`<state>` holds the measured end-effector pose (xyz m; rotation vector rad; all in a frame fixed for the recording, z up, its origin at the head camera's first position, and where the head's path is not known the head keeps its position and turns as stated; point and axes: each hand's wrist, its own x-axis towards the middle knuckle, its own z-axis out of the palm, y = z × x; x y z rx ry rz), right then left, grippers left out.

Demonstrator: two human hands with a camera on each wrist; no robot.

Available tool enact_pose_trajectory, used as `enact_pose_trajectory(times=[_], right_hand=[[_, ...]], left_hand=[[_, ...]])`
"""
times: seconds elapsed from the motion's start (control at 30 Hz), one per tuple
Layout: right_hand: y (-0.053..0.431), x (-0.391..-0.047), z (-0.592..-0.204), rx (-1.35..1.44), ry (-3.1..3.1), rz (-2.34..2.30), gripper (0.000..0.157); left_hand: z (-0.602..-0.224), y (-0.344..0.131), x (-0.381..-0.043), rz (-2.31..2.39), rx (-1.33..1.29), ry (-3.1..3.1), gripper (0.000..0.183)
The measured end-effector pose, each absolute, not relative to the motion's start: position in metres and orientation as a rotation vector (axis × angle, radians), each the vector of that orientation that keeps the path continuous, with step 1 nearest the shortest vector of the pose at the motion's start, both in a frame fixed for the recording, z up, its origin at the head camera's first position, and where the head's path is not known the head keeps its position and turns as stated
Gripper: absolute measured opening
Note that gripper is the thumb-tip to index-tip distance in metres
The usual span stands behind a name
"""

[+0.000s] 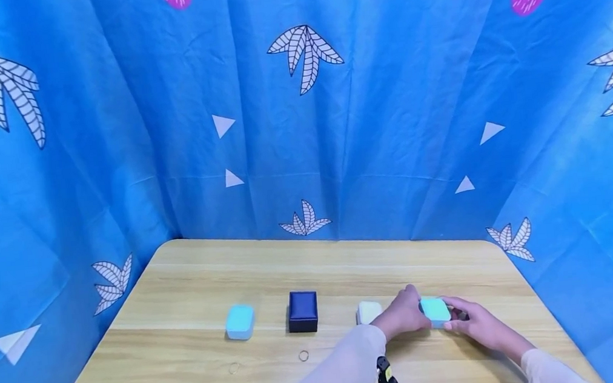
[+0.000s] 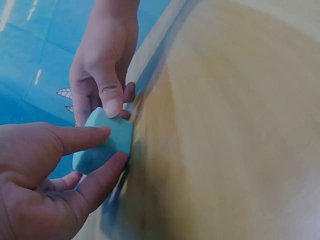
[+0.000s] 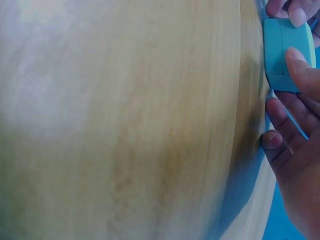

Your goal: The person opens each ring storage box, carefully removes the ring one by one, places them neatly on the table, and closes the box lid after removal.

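At the right of the table, both hands hold a turquoise ring box from opposite sides. My left hand grips its left side; in the left wrist view the thumb and a finger pinch the box. From the right, my right hand has its thumb and fingers round the other end. The right wrist view shows the right thumb on the box's face, where a thin seam runs across. Its lid looks closed. Just left of the left hand stands a white box, partly covered by the wrist.
Further left on the wooden table stand a dark blue ring box and another turquoise box. Two thin rings lie in front of them, one ring by the blue box. A blue patterned curtain surrounds the table.
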<state>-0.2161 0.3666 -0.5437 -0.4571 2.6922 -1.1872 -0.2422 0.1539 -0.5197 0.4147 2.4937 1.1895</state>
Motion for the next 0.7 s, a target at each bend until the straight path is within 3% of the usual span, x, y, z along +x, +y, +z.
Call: enact_pose_trajectory(times=[0.7], right_hand=[[0.375, -0.212, -0.541, -0.555, 2.593, -1.168, 0.060]], left_hand=[[-0.555, 0.154, -0.210, 1.699, 0.258, 2.357, 0.051]])
